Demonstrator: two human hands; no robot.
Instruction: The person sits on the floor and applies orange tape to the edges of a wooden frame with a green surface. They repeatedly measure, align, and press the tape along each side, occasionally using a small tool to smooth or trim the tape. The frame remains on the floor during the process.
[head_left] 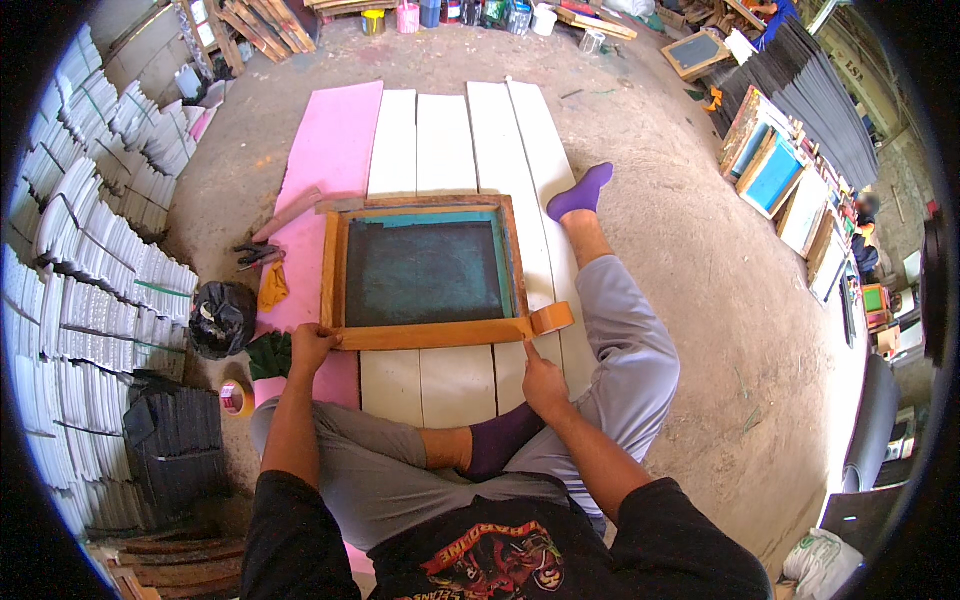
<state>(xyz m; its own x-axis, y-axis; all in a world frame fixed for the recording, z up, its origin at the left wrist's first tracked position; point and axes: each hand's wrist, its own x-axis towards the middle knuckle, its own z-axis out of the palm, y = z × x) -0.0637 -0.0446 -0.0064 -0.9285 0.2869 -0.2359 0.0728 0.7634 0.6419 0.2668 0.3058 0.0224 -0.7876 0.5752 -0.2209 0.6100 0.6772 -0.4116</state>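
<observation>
A wooden screen-printing frame (516, 262) with dark teal mesh (425, 270) lies flat in front of me. A strip of orange-brown adhesive tape (430, 336) runs along its near side, and the tape roll (552, 318) stands at the strip's right end. My left hand (312, 350) is closed on the frame's near left corner, at the strip's other end. Close to the roll, my right hand (545, 385) has its index finger stretched out, the tip touching the tape's lower edge. Its other fingers are curled, and nothing shows in them.
White boards (440, 145) and a pink board (335, 140) lie beneath the frame. Pliers (258, 256), an orange scrap (273, 286), a black bag (223, 318) and another tape roll (236, 398) are at left. White stacks (90, 310) line the left side; framed screens (775, 172) lean at right.
</observation>
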